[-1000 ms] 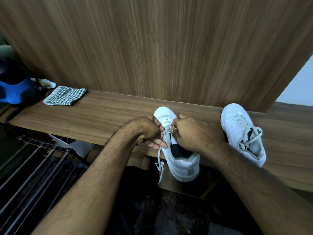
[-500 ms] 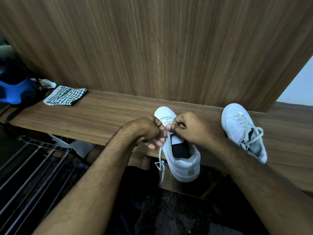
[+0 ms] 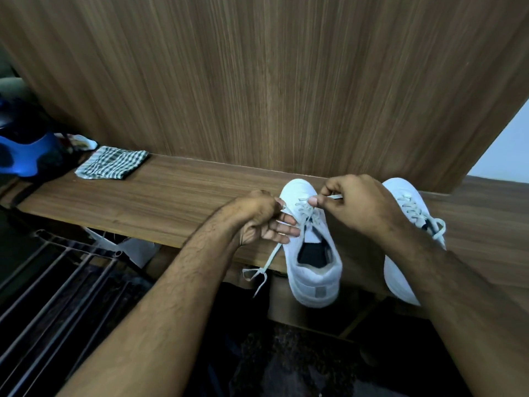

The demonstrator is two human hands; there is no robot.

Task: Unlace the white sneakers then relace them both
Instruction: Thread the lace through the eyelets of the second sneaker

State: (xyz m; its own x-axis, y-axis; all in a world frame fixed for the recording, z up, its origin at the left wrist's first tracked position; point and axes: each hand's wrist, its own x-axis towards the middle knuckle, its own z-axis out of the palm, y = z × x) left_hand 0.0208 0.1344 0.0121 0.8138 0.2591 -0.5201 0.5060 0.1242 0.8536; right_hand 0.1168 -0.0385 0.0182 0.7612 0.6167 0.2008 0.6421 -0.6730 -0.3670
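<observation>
A long wooden shelf [image 3: 160, 202] is seen against a wood-grain panel [image 3: 257, 81], a checked cloth [image 3: 113, 167] lying far left. The near sneaker [image 3: 313, 259] is set heel-out over the edge, likely for easy reach. Its lace end [image 3: 334, 197] is pinched in the right hand [image 3: 357, 204]; the other strand [image 3: 262, 270] is gripped by the left hand [image 3: 262, 222]. The second sneaker [image 3: 406, 213] is parked alongside, laced.

Left hand [image 3: 264, 222] curled, pinching a lace [image 3: 269, 260]; right hand [image 3: 359, 206] pinched the other lace end [image 3: 335, 197].
</observation>
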